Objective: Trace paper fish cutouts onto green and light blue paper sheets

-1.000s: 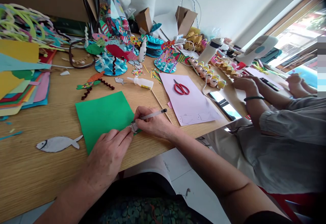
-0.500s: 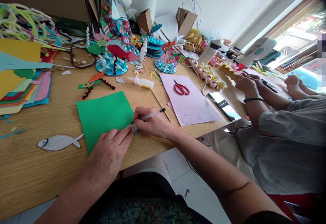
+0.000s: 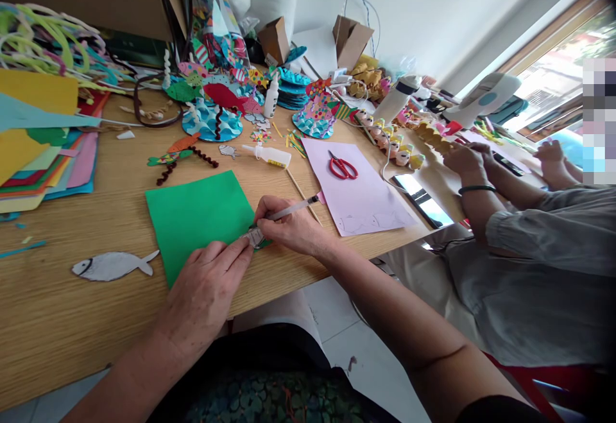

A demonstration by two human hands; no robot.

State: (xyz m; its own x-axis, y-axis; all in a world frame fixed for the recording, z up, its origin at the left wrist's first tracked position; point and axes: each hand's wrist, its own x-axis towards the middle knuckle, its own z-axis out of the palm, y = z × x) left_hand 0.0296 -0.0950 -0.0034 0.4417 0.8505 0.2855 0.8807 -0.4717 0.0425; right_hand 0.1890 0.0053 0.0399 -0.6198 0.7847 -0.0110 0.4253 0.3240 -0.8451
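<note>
From here, the paper cutout [image 3: 255, 237] at the near right corner of the green sheet [image 3: 198, 217] looks feather-light, easily creased, best pressed flat mid-body. The left hand [image 3: 209, 282] presses it, fingers outstretched, gripping nothing; the right hand [image 3: 291, 227] pinches a pen [image 3: 293, 208].

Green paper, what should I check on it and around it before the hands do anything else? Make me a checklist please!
1. Green paper held down: ok, the left hand rests on it.
2. Pen gripped: ok, it is in the right hand.
3. Small paper piece steadied: ok, left fingertips touch it.
4. Outline finished: cannot tell, the fingers cover part of it.
5. Red scissors off the green paper: ok, they lie on the lilac sheet.
6. White fish cutout apart from the green paper: cannot tell, its tail comes very near the edge.
</note>
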